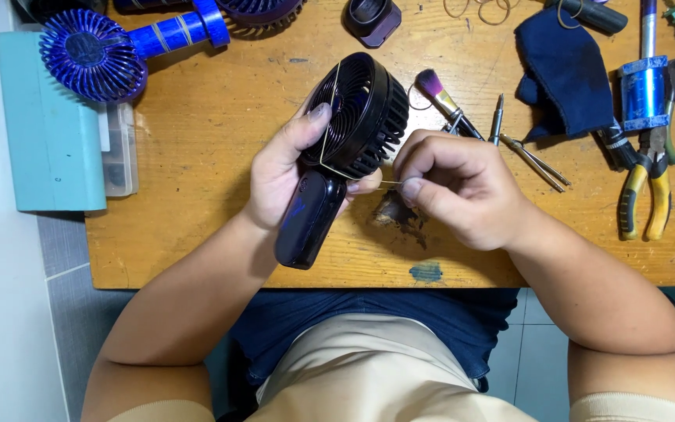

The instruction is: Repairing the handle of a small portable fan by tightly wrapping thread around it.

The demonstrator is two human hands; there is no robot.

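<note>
presently, centre frame: left hand (pixel 287 168) gripping black handheld fan (pixel 345 141) above worktop (pixel 212 117); right hand (pixel 455 187) pinching rubber band (pixel 330 125) taut across grille. advice: keep tension even, steady fan.

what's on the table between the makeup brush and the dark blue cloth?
In the head view: a thin metal screwdriver and tweezers lie between the brush and cloth.
</note>
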